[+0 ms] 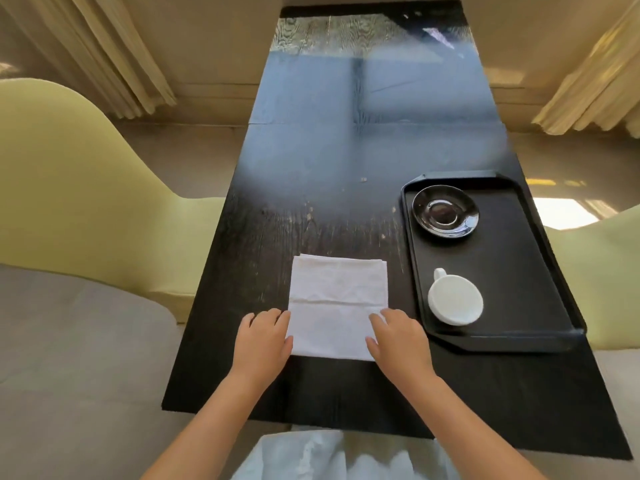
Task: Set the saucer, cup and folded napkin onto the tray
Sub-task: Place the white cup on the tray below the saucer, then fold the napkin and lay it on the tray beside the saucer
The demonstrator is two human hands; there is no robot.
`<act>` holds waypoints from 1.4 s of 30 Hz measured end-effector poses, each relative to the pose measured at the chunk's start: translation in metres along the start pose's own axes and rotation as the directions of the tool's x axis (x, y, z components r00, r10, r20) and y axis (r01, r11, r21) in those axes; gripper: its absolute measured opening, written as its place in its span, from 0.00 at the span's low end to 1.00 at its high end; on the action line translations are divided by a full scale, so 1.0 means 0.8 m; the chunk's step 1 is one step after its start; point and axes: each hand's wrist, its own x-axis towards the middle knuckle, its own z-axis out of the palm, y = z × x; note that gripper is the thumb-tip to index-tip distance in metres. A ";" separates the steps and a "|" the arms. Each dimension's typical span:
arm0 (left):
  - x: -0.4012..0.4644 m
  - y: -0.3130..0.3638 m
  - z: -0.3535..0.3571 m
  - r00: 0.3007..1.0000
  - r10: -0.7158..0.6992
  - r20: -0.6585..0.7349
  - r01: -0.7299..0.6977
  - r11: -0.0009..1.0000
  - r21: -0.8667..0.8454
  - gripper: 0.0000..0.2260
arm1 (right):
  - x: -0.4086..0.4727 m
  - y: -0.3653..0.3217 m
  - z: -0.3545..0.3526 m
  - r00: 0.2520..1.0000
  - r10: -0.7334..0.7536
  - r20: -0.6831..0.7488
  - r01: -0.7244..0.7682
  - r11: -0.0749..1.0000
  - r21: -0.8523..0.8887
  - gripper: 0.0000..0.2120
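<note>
A white napkin [337, 303], folded into a rectangle, lies flat on the dark wooden table [311, 168] in front of me. My left hand [265, 336] rests at its near left corner and my right hand [398, 339] at its near right corner, fingers spread and touching the cloth. To the right sits a black tray [519, 258]. A glossy black saucer [445, 212] lies in the tray's far left part. A white cup [454, 299] stands upside down in its near left part, handle pointing away.
Pale green chairs stand at the left [69, 188] and at the right [602, 271] of the table. A grey seat cushion [69, 358] is at my near left. Curtains hang at both far corners. The far half of the table reflects light.
</note>
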 end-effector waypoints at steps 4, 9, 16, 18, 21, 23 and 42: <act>-0.007 -0.031 0.006 0.997 0.048 0.054 -0.049 0.999 0.022 0.20 | -0.004 -0.030 0.018 0.996 0.072 0.044 -0.072 0.997 -0.008 0.11; 0.011 -0.039 0.034 0.983 0.110 0.145 -0.118 0.992 0.049 0.20 | 0.008 -0.040 0.046 0.989 0.087 0.119 -0.080 0.995 -0.065 0.09; 0.013 -0.039 0.075 0.958 0.218 0.187 -0.222 0.975 0.003 0.18 | 0.011 -0.026 0.084 0.987 0.044 0.152 -0.031 0.996 -0.084 0.18; 0.012 -0.041 0.075 0.960 0.232 0.157 -0.234 0.972 -0.004 0.18 | 0.008 -0.022 0.089 0.992 0.031 0.124 -0.019 0.995 -0.093 0.23; 0.015 -0.042 0.072 0.949 0.302 0.093 -0.305 0.952 0.024 0.16 | 0.007 -0.017 0.084 0.996 -0.028 0.089 0.036 0.995 -0.096 0.28; 0.020 -0.043 0.075 0.915 0.401 0.045 -0.403 0.914 0.046 0.12 | 0.006 -0.012 0.084 0.996 -0.070 0.063 0.077 0.990 -0.118 0.31; 0.054 -0.069 0.017 0.827 0.382 0.412 -0.221 0.895 -0.387 0.12 | -0.008 0.027 0.038 0.944 -0.071 0.323 -0.003 0.975 0.222 0.08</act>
